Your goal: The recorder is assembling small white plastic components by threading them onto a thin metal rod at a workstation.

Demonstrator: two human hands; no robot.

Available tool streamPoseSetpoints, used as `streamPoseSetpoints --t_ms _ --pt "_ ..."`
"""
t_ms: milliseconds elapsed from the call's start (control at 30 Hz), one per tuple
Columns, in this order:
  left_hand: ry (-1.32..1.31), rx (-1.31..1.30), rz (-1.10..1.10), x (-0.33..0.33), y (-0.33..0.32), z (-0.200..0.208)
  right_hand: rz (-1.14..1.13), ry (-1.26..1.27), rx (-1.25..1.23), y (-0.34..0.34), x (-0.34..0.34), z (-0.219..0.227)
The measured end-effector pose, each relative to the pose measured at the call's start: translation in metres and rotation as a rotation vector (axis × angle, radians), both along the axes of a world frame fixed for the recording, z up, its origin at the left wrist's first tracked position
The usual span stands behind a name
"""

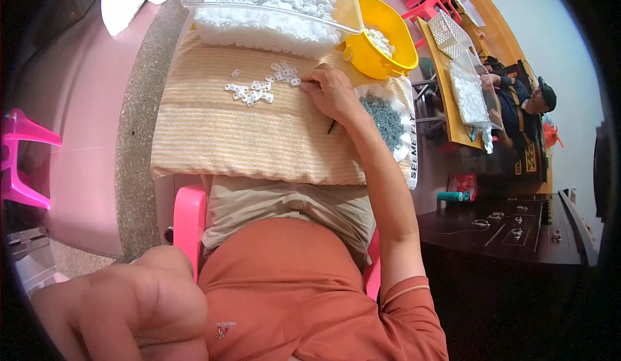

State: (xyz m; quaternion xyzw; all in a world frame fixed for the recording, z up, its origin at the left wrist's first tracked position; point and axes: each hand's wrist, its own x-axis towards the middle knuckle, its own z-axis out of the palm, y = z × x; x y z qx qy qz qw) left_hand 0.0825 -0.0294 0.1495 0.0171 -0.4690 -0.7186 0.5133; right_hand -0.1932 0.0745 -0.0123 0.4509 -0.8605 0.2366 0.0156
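My right hand [331,94] rests on the striped beige towel [213,142], fingers curled together, its fingertips at the edge of a small pile of white plastic pieces with holes [283,73]. Whatever those fingers may hold is hidden. Just left of that pile lies a second loose group of the same white pieces [250,92]. A thin dark tool [332,127] lies by my right wrist, partly covered by it. My left hand [129,303] is raised large and close at the lower left; its fingers run out of the picture, so their grip does not show.
Behind the pieces stands a clear bin [272,32] full of white parts. A yellow basin [388,54] and a white dish of grey screws [383,120] flank my right forearm. Pink stools [26,157] stand at left. Another person [517,96] sits at a far-right table.
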Motion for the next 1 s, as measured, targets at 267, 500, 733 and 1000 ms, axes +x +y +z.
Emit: streamPoseSetpoints --t_ms 267,500,733,1000 --pt "0.013 -0.139 -0.014 0.029 -0.023 -0.032 0.012 0.007 -0.033 0.002 0.001 -0.004" --pt "0.033 -0.268 -0.030 0.000 -0.035 -0.044 -0.017 0.032 -0.019 0.003 0.003 -0.001" --pt "-0.103 -0.253 0.107 -0.061 -0.020 -0.057 -0.122 -0.358 -0.277 0.010 0.020 0.009" --pt "-0.480 0.090 -0.492 -0.120 -0.011 -0.143 0.032 -0.854 -0.731 0.018 0.069 0.032"
